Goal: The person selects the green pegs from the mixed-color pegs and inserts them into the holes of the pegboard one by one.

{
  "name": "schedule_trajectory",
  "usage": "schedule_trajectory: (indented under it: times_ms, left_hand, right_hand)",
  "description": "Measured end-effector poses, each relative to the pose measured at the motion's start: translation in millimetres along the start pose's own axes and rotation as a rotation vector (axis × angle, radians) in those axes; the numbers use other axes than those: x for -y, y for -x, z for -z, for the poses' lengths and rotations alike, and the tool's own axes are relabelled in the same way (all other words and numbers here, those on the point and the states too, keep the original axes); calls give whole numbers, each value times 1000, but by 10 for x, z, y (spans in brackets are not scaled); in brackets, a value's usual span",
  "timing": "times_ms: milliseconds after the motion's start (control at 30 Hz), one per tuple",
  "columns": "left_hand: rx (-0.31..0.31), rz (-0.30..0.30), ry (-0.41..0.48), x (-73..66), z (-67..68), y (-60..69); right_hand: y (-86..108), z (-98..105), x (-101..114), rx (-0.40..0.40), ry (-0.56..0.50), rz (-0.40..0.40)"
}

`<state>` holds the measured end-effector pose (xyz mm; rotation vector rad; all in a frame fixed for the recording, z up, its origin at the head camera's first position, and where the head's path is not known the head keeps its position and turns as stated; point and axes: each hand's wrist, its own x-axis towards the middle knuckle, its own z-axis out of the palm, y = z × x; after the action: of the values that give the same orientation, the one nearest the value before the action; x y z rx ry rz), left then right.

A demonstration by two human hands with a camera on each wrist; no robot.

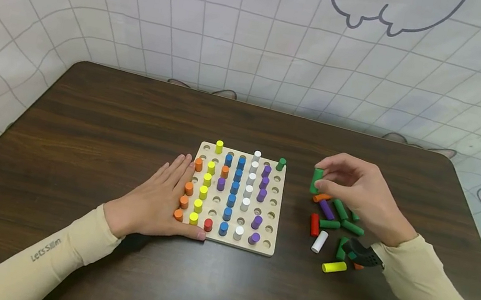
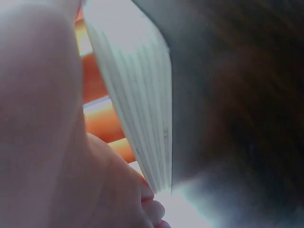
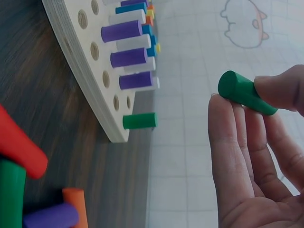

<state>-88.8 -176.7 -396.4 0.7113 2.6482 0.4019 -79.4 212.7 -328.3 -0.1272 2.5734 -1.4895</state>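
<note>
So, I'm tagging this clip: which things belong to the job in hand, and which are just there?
Job:
green peg, pinched by the right hand
pegboard, touched by the left hand
loose pegs, probably

Just there, it seems:
dark table
patterned sheet

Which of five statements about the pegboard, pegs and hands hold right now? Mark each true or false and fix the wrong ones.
1. The right hand pinches a green peg. True.
2. The left hand is lifted clear of the pegboard. False: it rests against the board's left side.
3. A second green peg stands at the board's far right corner. True.
4. The red peg among the loose ones stands upright. False: it lies on the table.
5. Green pegs fill the rightmost column. False: only one stands there.
</note>
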Motion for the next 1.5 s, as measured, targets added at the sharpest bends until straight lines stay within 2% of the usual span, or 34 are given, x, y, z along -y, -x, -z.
schedule_trajectory:
  times_ms: [133,633,900,1100,1300,1500]
  left_hand:
    - [2,0,4,-1,-7,-2]
    - [-20,-15,21,6,-24,5]
    - [-13,-7,21,6,-27,11]
    - [-10,-10,17,4,-27,17]
    - [-8,-10,16,3,-28,23]
    - [-17,-22,15,16,-27,18]
  right_hand:
    - [-63,-70,19,13,2,-13]
    - [-275,-253,-12,85,17,30]
    - [-342,-336,-45,122,-3,-2]
    - [-383,-393,-75,143,28,-3]
    - [-432,-441,-84,148,22,2]
    - [-463,-456,-100,138,62,-12]
